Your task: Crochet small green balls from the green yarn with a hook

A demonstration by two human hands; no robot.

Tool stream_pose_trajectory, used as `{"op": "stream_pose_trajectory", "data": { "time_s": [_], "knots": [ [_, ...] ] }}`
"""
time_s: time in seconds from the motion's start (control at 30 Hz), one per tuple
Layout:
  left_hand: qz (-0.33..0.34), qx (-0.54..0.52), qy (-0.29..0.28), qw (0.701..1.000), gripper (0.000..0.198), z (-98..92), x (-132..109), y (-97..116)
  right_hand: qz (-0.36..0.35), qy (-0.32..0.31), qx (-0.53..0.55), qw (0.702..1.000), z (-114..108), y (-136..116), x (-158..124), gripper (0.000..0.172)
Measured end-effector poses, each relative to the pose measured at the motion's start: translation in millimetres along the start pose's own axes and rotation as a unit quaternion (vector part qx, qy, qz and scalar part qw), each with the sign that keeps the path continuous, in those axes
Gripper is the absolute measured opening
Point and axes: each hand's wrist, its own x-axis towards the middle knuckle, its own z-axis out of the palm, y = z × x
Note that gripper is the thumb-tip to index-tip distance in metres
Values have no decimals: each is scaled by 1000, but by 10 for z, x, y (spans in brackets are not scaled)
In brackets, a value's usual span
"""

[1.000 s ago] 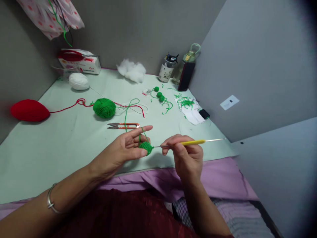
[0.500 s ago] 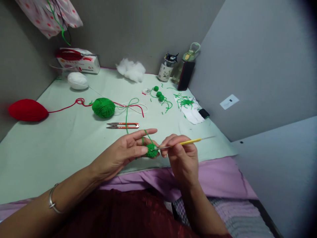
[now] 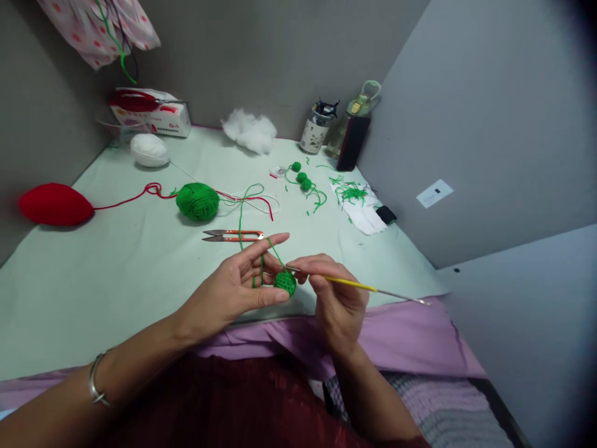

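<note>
My left hand [image 3: 247,280] pinches a small round green crochet piece [image 3: 285,284] between thumb and fingers. Green yarn runs over its raised index finger and loops around the lower fingers. In my right hand [image 3: 340,298] is a crochet hook [image 3: 352,284] with a yellow grip, held like a pencil. The hook's working tip meets the yarn at the top edge of the piece; its other metal end points right. A green yarn ball [image 3: 197,201] lies beyond my left hand, and its strand crosses orange thread snips [image 3: 233,236].
Red yarn [image 3: 56,204] and white yarn [image 3: 149,150] lie at left, near a tissue pack [image 3: 168,121]. White stuffing [image 3: 250,132], a pen jar [image 3: 314,132], a bottle [image 3: 359,107] and a phone [image 3: 353,144] stand behind. Small green balls [image 3: 301,178] and yarn scraps [image 3: 351,191] lie at right.
The hook's tip has moved from the front of the crochet piece to its top edge, and its rear end has dipped. My left hand has turned the piece slightly.
</note>
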Motion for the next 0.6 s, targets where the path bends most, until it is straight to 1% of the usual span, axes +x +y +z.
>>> {"op": "stream_pose_trajectory", "data": {
  "time_s": [0.07, 0.13, 0.23, 0.47, 0.6],
  "knots": [
    [10, 18, 8, 1000, 90, -3, 6, 2, 28, 2, 46, 999, -7, 21, 6, 15],
    [21, 36, 14, 999, 91, -9, 10, 8, 52, -2, 79, 995, -24, 31, 14, 14],
    [29, 61, 18, 998, 89, -21, 11, 23, 68, -12, 91, 993, -59, 21, 23, 14],
    [42, 126, 29, 991, 86, -6, -2, 66, 58, -42, 56, 996, -107, -38, 31, 17],
    [59, 158, 41, 985, 84, 23, 13, 84, 23, -62, 5, 998, -133, -81, 40, 15]
  ]
}}
